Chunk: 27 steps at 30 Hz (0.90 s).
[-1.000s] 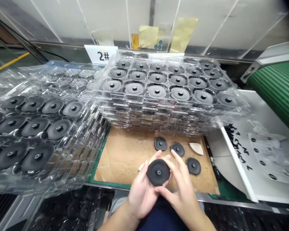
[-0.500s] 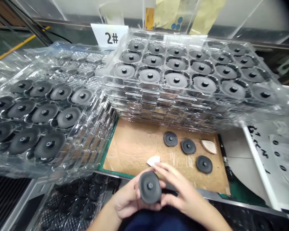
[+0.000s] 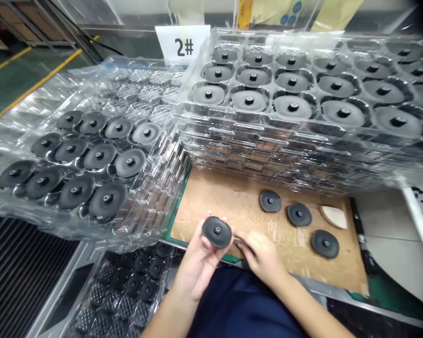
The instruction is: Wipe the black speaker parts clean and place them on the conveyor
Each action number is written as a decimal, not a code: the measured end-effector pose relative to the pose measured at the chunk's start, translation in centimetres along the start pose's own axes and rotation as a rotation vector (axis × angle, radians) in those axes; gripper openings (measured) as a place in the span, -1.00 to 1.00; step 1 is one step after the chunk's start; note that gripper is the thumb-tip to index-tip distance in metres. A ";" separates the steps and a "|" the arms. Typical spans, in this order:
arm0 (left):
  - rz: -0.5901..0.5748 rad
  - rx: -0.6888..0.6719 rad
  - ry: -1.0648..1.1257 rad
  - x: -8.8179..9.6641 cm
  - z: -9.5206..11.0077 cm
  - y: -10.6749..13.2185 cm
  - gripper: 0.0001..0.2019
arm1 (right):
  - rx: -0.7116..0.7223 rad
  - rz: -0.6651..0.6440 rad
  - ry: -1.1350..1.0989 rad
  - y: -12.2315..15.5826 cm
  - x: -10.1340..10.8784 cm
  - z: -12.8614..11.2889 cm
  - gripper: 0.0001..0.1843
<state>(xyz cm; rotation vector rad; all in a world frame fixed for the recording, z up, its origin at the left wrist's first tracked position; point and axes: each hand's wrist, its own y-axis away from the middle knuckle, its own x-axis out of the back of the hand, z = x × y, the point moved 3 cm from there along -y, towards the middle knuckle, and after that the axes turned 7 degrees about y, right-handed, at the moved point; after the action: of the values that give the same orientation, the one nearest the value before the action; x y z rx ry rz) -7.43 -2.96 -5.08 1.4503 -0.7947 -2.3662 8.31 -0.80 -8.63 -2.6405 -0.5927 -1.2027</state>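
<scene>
In my left hand (image 3: 200, 263) is a rounded black disc-shaped part (image 3: 217, 231), gripped by its rim, with a small raised stem at its centre facing up. Close to the disc's right edge is my right hand (image 3: 262, 256), its fingers pinched together; what they hold, if anything, is hidden. Beyond the hands, three similar discs, such as the near one (image 3: 325, 243), lie on a sheet of cardboard (image 3: 204, 197). Beside them rests a pale wedge-shaped piece (image 3: 334, 217).
A tall stack of clear plastic trays (image 3: 268, 126) filled with black discs stands at the back. To the left is another tray stack (image 3: 141, 206), partly filled. A lower tray (image 3: 127, 277) of discs sits below the bench edge. A "2#" sign (image 3: 184, 43) stands behind.
The held disc has moved up slightly and tilted flatter. My right hand has drawn back to the right from around it. The white wedge by my fingers no longer shows. The view has shifted left.
</scene>
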 end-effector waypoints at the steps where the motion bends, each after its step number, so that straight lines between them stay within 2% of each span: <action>1: -0.003 0.001 -0.009 -0.2 0.0 0.0 -0.17 | -0.005 0.002 -0.011 -0.4 0.6 0.0 -0.75; 6: -0.020 0.008 -0.071 -1.3 -0.2 0.3 -0.32 | -0.093 0.065 -0.089 -1.8 4.4 -0.1 -0.74; 9: -0.050 0.021 -0.086 -1.7 -0.4 0.4 -0.40 | -0.143 0.086 -0.147 -1.4 5.7 -0.7 -0.74; 18: -0.123 0.033 -0.106 -2.5 -0.9 0.9 -0.38 | -0.296 0.048 -0.354 1.1 4.7 -0.7 -0.75; 27: -0.300 0.034 -0.102 -2.6 -1.4 0.9 -0.42 | -0.472 0.039 -0.524 1.3 5.9 -0.6 -0.69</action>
<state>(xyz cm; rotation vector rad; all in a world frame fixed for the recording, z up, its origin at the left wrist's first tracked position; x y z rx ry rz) -5.05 -2.86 -3.18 1.5689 -0.6842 -2.6783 11.98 -0.49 -3.78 -3.3847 -0.3506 -0.6897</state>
